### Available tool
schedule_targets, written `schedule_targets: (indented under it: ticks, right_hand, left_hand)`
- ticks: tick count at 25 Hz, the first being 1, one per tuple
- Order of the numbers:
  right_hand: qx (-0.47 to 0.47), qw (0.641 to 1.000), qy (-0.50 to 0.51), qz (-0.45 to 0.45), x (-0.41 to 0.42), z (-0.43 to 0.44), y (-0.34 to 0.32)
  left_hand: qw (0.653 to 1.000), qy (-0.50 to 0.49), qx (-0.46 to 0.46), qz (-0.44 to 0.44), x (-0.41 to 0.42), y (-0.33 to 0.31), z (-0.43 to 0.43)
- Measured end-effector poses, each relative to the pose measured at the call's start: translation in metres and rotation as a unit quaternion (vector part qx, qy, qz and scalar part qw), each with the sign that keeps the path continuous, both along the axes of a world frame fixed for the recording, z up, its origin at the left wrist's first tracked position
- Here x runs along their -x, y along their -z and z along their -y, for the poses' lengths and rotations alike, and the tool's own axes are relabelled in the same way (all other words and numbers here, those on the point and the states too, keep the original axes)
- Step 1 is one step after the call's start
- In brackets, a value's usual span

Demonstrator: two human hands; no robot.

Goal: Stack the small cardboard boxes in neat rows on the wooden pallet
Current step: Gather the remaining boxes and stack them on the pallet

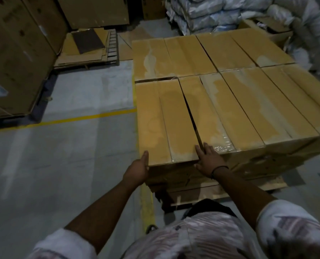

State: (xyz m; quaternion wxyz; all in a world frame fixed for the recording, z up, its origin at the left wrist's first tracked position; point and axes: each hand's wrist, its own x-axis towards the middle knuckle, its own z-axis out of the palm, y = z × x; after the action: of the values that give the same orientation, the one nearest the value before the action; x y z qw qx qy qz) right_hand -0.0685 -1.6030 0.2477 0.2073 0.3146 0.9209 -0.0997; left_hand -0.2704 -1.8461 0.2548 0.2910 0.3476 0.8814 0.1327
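Observation:
Several long tan cardboard boxes lie side by side in two rows on the wooden pallet [230, 193]. The nearest left box [164, 120] sits at the stack's front left corner. My left hand [137, 170] holds its near left corner, thumb up along the left edge. My right hand [207, 159] rests flat at its near right corner, fingers lying over the narrow gap to the neighbouring box [213, 116]. The lower layers are mostly hidden by the top one.
Large brown cartons [15, 53] stand at the left. Flattened cardboard sheets [92, 47] lie on the floor behind. White sacks [220, 14] pile up at the back right. A yellow floor line [71, 119] runs left of the pallet over grey concrete.

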Motion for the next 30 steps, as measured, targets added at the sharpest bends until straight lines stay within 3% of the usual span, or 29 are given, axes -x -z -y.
schedule_targets:
  ticks: [5,17,30]
  right_hand:
    - [-0.032,0.999,0.012,-0.012,0.006,0.008,-0.005]
    - [-0.073,0.995,-0.072,-0.017,0.008,-0.012,-0.015]
    - [-0.101,0.989,-0.108,-0.024,0.012,-0.021,-0.01]
  left_hand:
    - [0.999,-0.018,-0.01,-0.028,0.0,-0.01,0.006]
    - [0.991,-0.067,0.009,-0.112,-0.007,-0.015,-0.012]
    - [0.986,-0.105,-0.04,-0.12,-0.008,-0.005,-0.013]
